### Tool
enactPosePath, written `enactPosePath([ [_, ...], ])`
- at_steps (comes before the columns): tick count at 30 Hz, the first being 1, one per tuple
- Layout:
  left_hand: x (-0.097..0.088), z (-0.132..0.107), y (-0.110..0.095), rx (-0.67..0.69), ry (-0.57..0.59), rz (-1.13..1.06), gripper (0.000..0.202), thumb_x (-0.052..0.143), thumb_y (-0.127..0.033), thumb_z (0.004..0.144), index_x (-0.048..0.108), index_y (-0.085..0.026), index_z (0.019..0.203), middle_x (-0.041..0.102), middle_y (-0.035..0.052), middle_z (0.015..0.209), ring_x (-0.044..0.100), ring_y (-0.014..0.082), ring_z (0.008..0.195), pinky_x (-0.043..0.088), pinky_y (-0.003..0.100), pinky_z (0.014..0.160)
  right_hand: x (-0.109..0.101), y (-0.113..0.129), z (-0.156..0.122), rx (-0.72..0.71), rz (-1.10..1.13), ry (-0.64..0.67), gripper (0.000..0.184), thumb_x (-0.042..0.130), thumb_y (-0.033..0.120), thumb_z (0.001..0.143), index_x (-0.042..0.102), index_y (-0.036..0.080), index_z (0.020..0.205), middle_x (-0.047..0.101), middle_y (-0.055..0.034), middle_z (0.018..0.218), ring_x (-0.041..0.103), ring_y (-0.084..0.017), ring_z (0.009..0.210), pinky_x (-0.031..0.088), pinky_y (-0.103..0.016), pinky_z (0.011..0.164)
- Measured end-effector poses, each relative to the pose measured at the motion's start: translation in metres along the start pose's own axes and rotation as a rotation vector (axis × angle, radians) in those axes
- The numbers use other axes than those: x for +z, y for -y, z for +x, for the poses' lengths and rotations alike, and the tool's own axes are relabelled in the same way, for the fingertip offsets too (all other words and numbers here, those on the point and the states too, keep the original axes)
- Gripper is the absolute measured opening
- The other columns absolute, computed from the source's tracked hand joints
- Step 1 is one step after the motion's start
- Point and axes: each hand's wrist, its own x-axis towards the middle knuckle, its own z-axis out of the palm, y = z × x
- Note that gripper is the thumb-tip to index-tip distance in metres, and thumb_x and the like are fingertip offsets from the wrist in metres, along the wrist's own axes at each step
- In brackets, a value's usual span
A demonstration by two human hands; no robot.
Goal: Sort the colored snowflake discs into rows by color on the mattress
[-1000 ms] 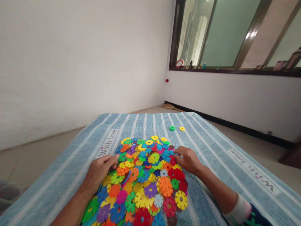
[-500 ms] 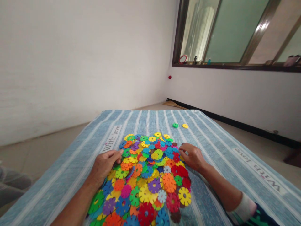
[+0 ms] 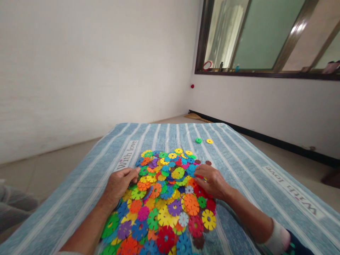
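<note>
A thick pile of notched plastic discs (image 3: 152, 189) in many colours covers the middle of the cloth. At the pile's left edge, my left hand (image 3: 119, 184) is closed, its thumb against curled fingers; whatever they pinch, if anything, is hidden. My right hand (image 3: 211, 179) reaches over the right side of the pile with fingertips apart, near blue and red discs. A brown disc (image 3: 208, 163) lies just behind that hand. Lower down are an orange disc (image 3: 191, 204) and a yellow disc (image 3: 208, 219).
A blue striped cloth (image 3: 87, 198) covers the table. Beyond the pile lie a loose green disc (image 3: 198, 141) and a loose yellow disc (image 3: 209, 141). A white wall (image 3: 92, 71) stands ahead, and a window (image 3: 265, 35) with small items on its sill is at the right.
My right hand has moved left onto the pile, uncovering a brown disc behind it. My left hand stays nearly in place.
</note>
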Motion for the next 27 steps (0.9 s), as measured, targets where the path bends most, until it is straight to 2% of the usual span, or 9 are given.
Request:
enactPosePath([
  [15, 0.001, 0.002, 0.005, -0.009, 0.020, -0.020, 0.037, 0.055, -0.050, 0.067, 0.052, -0.019, 0.048, 0.051, -0.0030, 0.047, 0.041, 0.0120, 0.050, 0.031, 0.024, 0.054, 0.008, 0.028, 0.003, -0.018, 0.056, 0.077, 0.013, 0.050, 0.017, 0.091, 0.062, 0.021, 0.094, 0.065, -0.0065, 0.093, 0.060, -0.021, 0.091, 0.046, -0.033, 0.081],
  [27, 0.002, 0.005, 0.009, -0.004, 0.030, -0.007, 0.038, 0.053, -0.051, 0.069, 0.053, -0.019, 0.049, 0.052, -0.0024, 0.048, 0.043, 0.0126, 0.052, 0.032, 0.024, 0.056, 0.014, 0.010, 0.000, -0.007, 0.005, 0.038, 0.018, 0.048, 0.018, 0.094, 0.062, 0.021, 0.082, 0.063, -0.0053, 0.083, 0.059, -0.019, 0.084, 0.047, -0.031, 0.078],
])
